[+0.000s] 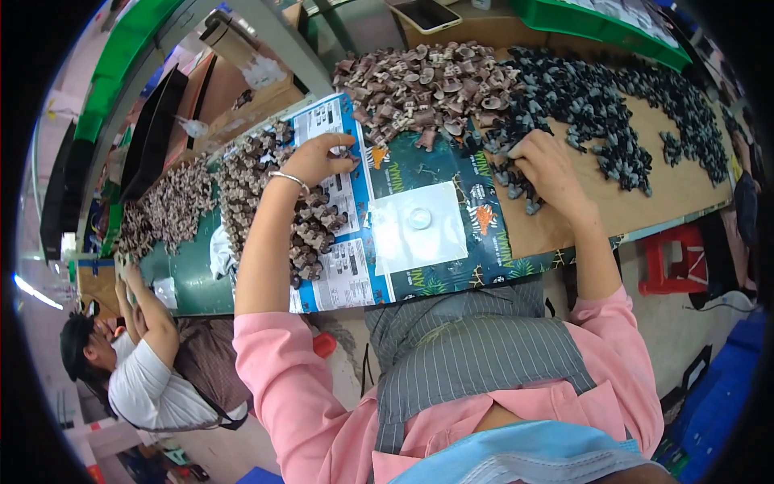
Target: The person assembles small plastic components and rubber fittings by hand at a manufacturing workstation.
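My left hand (316, 161) is raised over the pile of brown assembled figure pieces (314, 230). Its thumb and fingers pinch a small brown figure piece (345, 153), partly hidden by the fingers. To the right, my right hand (552, 173) reaches down to the near left edge of the black-and-grey pieces (576, 97). Its fingers are bent together there, and whatever lies between them is hidden. Between my hands, a clear plastic sheet (411, 242) lies on the table with a small round clear disc (419, 218) on it. Beyond it is a heap of loose mauve-brown parts (431, 85).
Brown cardboard (556, 226) and printed animal-pattern sheets (484, 266) cover the tabletop. A phone (426, 14) lies at the far edge beside a green bin (605, 28). At far left, a co-worker (161, 363) reaches to smaller brown pieces (173, 202). A red stool (673, 258) stands right.
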Tool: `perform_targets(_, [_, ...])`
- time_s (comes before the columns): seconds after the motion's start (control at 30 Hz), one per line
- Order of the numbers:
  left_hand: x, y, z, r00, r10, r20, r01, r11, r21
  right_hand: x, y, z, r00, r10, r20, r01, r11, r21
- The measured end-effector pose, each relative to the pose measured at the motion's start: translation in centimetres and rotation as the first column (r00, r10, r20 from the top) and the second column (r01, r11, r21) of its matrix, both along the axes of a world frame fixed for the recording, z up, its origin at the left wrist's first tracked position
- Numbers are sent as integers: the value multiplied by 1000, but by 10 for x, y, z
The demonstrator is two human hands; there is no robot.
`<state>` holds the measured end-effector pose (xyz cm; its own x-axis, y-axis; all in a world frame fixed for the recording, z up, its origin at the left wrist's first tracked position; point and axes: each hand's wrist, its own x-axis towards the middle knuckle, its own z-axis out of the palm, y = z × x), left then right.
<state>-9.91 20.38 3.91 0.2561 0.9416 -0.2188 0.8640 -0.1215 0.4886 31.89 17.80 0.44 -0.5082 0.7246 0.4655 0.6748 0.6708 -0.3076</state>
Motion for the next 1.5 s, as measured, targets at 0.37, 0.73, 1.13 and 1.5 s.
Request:
perform_targets(0.37, [-19,10,-36,996,-2,88,-5,997,76,-98,-38,12,901,253,-352,-332,925,-184])
perform_targets(0.73, [11,4,-29,986,-74,-147,87,993,82,-126,-51,4,921,387,44,-386,922,-18])
perform_targets(1.13, [30,-14,-37,996,72,46,-83,948,306,-118,-48,-4,934,341,-110,-354,927,-126])
perform_targets(1.5, [77,-128,1,392,484,782,-424,850,-314,-110,-45,-13,890,204,-407,-344,887,-309])
